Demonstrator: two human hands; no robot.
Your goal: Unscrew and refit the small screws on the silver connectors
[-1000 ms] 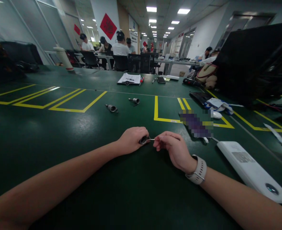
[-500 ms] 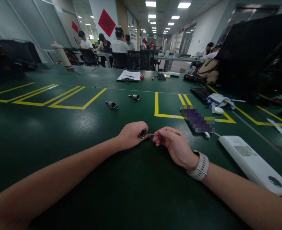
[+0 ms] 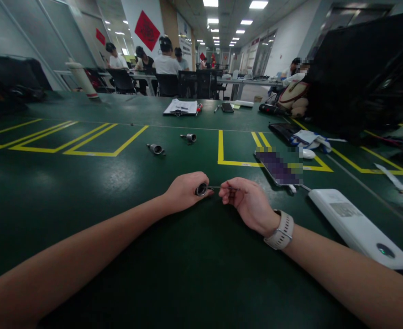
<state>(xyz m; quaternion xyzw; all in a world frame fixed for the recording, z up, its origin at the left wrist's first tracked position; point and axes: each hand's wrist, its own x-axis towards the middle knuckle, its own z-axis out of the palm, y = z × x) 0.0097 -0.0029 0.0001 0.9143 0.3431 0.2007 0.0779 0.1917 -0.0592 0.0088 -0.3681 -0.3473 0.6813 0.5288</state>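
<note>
My left hand (image 3: 183, 192) is closed around a small metal hole saw (image 3: 201, 189), its round open mouth facing me. A thin metal rod (image 3: 216, 187) runs level from the hole saw to my right hand (image 3: 248, 203), whose thumb and fingers pinch it. The rod's left end meets the hole saw near its rim; the exact contact is too small to make out. Farther forward on the green table lie two similar hole saws, one at left (image 3: 156, 149) and another (image 3: 190, 138) slightly beyond it, both on their sides.
To the right lie a phone (image 3: 276, 168) and a white power bank (image 3: 355, 226), joined by a cable. Yellow tape (image 3: 221, 148) marks boxes on the table. Farther off are a clipboard (image 3: 180, 107), a white mouse (image 3: 306, 153) and a cloth (image 3: 311, 139). Several people sit at tables beyond.
Both hands keep their hold on the hole saw and the rod, with only slight movement. The whole view has shifted a little, so things appear slightly farther left.
</note>
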